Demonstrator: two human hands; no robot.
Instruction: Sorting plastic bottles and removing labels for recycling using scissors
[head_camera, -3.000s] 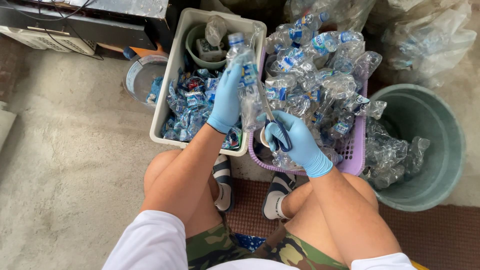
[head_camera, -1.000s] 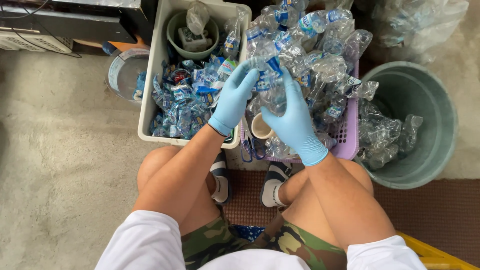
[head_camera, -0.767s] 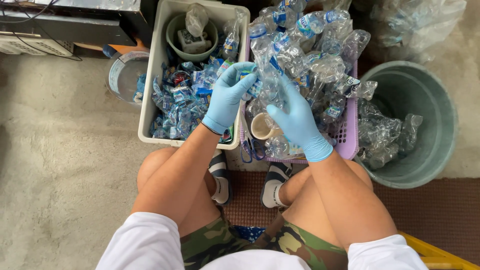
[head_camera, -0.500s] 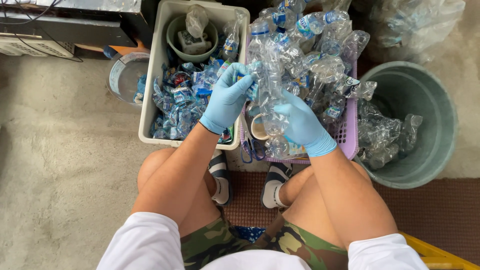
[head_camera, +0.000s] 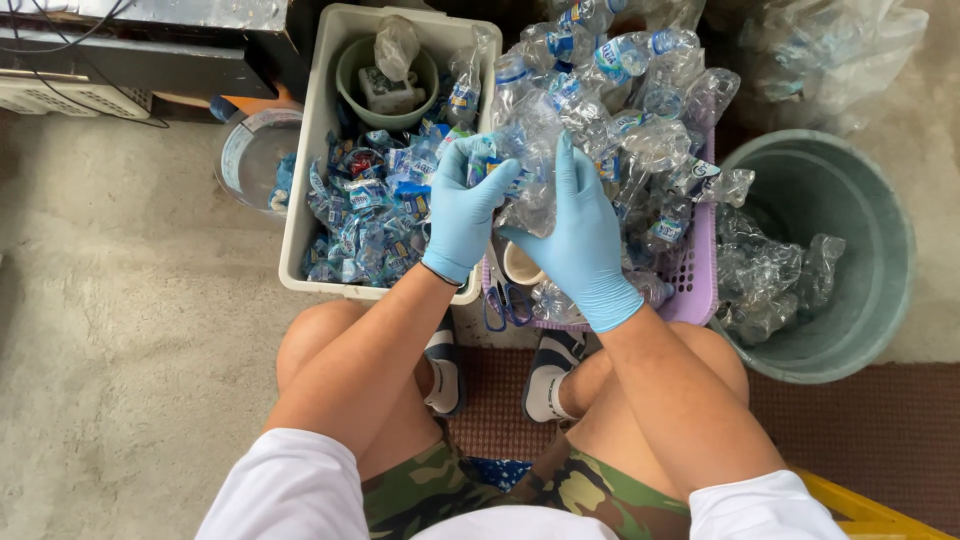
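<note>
Both gloved hands grip one crushed clear bottle (head_camera: 527, 165) at upper centre of the frame, over the edge between the white bin (head_camera: 300, 215) and the purple basket (head_camera: 697, 290). Since half a second ago, the left hand (head_camera: 465, 210) has risen onto the bottle's label end; the right hand (head_camera: 580, 225) has spread upward along its side.

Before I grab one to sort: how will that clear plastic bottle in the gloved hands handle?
The clear bottle looks crumpled between left hand and right hand, so probably soft. It looks empty, so likely light. Its glossy plastic may be slippery.
</note>
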